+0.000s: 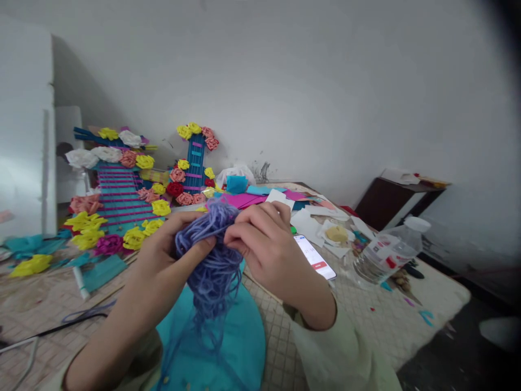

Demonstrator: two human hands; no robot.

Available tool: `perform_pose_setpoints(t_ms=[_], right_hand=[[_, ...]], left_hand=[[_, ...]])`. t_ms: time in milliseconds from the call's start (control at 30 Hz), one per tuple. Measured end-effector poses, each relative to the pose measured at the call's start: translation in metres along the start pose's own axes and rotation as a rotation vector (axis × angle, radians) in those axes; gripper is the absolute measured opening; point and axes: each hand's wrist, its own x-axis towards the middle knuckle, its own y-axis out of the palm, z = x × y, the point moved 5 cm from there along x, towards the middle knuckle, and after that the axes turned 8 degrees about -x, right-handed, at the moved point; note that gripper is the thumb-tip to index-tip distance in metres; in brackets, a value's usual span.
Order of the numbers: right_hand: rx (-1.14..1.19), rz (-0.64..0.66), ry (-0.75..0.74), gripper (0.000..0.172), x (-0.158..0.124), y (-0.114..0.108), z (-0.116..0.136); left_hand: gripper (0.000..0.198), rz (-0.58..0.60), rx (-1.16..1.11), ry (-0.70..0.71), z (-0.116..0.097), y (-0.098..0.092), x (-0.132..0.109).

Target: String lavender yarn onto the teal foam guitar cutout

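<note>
A loose bundle of purple-blue yarn [215, 266] is held up in front of me. My left hand [171, 260] wraps round its left side, with the thumb pressed across the strands. At the bundle's upper right, the fingers of my right hand [264, 239] pinch together on some strands; the fingertips are partly hidden. Loops and loose ends hang down over a round teal disc [248, 336] that lies on the table below.
Woven panels with paper flowers [126, 195] stand at the left and a narrow one [195, 163] behind. Coloured paper [248, 200], a phone [315, 258] and a plastic bottle [388, 252] lie or stand right of my hands. A black cable [61, 326] crosses the tiled-pattern table at left.
</note>
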Motion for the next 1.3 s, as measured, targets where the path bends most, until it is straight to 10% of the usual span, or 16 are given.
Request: perform_pose_setpoints(t_ms=[633,1100,1300], right_hand=[[0.239,-0.149,0.088,0.015,0.002,-0.004,-0.002],[0.406,0.036,0.033,0.011,0.0,0.0,0.003],[0.498,-0.094,0.09,0.014,0.0,-0.012,-0.007]], left_hand=[[0.048,0.121,0.231,-0.053,0.001,0.005,-0.003],[0.021,-0.136,0.033,0.131,-0.015,-0.007,-0.004],[0.019,-0.136,-0.011,0.126,-0.009,-0.01,0.001]])
